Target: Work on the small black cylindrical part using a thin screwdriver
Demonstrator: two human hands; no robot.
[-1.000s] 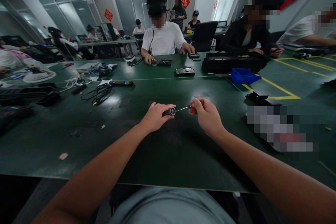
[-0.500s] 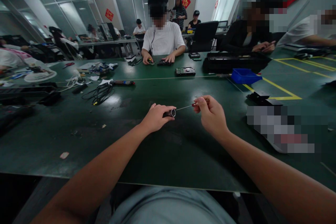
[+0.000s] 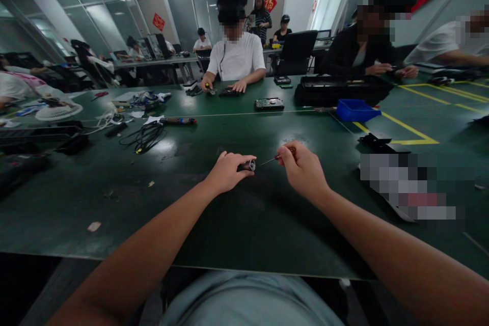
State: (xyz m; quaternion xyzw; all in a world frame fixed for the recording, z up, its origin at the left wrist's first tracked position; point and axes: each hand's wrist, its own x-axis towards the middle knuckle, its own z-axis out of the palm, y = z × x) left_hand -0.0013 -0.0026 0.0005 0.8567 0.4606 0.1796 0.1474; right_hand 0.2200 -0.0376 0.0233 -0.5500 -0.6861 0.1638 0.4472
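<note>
My left hand (image 3: 228,170) is closed around a short dark cylinder (image 3: 249,165), whose round, silvery open end faces right. What the fingers cover of it is hidden. My right hand (image 3: 305,165) grips a screwdriver (image 3: 278,156) with a reddish handle and a thin metal shaft. The shaft points left and slightly down, its tip close to the cylinder's open end; a small gap seems to lie between them. Both hands are just above the green tabletop (image 3: 229,224).
A blue bin (image 3: 357,110) and a long black casing (image 3: 342,90) lie at the far right. Nearer is a hard drive (image 3: 269,104). To the left are a black coiled cable (image 3: 143,136) and a white fan grille (image 3: 59,111). A co-worker (image 3: 237,56) sits opposite.
My right hand has moved slightly left and the screwdriver now tilts more downward, its tip lower beside the cylinder's opening. My left hand has stayed in place. The person opposite shifted their hands left.
</note>
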